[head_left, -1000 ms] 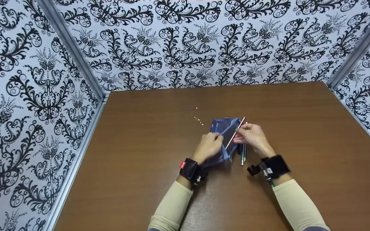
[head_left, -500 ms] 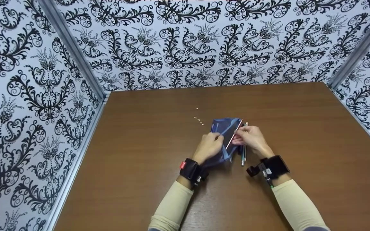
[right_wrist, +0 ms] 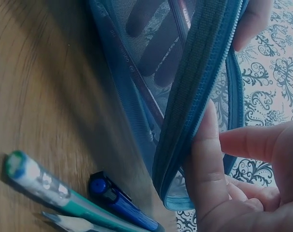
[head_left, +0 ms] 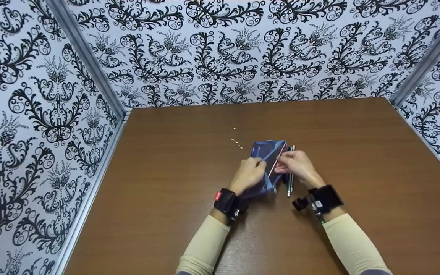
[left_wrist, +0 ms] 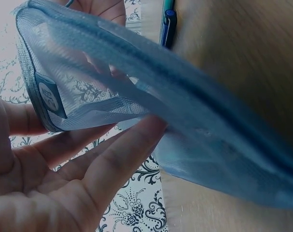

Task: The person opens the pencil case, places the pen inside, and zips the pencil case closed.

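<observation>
A blue mesh pencil case [head_left: 264, 148] with an unzipped mouth is held up off the table by my left hand [head_left: 248, 173], thumb and fingers gripping its edge. In the left wrist view those fingers [left_wrist: 129, 157] press against the mesh beside a small label [left_wrist: 50, 95]. My right hand [head_left: 298, 167] pinches a thin pink-and-white pencil [head_left: 272, 168], slanted along the case's mouth. The right wrist view shows the right fingers [right_wrist: 209, 169] at the zipper edge [right_wrist: 199, 72], hiding part of the pencil. Another pencil [right_wrist: 132, 67] shows through the mesh inside.
On the brown table [head_left: 166, 160], right beside the case, lie a green pencil with an eraser end [right_wrist: 69, 195], a blue-capped pen [right_wrist: 119, 200] and a sharpened pencil [right_wrist: 71, 224]. Small bright specks [head_left: 237, 144] dot the table to the left. Patterned walls [head_left: 224, 57] enclose it.
The pink-and-white pencil has slid down and left, deeper into the case's mouth, with my right hand shifting slightly the same way. My left hand and the case stay nearly still.
</observation>
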{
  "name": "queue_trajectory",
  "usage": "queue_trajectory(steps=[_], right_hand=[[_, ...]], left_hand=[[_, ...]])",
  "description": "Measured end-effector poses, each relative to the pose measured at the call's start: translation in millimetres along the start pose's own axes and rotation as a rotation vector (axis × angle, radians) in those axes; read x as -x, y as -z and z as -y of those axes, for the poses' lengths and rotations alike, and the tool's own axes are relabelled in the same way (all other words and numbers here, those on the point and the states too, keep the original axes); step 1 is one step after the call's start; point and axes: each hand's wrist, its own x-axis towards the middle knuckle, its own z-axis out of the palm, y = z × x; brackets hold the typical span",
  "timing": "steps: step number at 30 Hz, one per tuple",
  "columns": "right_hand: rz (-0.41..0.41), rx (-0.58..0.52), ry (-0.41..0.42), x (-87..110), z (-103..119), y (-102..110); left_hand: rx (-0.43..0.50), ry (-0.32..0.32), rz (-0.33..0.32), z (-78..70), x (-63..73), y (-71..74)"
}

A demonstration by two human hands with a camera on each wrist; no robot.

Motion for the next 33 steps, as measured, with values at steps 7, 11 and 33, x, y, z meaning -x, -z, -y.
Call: queue_trajectory(steps=[7, 11, 33], right_hand=[[-0.004, 0.012, 0.018, 0.1, -0.5, -2.1], [0.009, 0.012, 0.017, -0.9, -1.1, -1.1], [0.113, 0.120, 0.082, 1.5, 1.8, 0.9]], left_hand=[[-0.021, -0.021, 0.002, -0.9, -0.4, 0.2], [-0.030, -0.017, 0.004, 0.1, -0.8, -0.3], [-0.031, -0.010, -0.004, -0.4, -1.0, 1.2]])
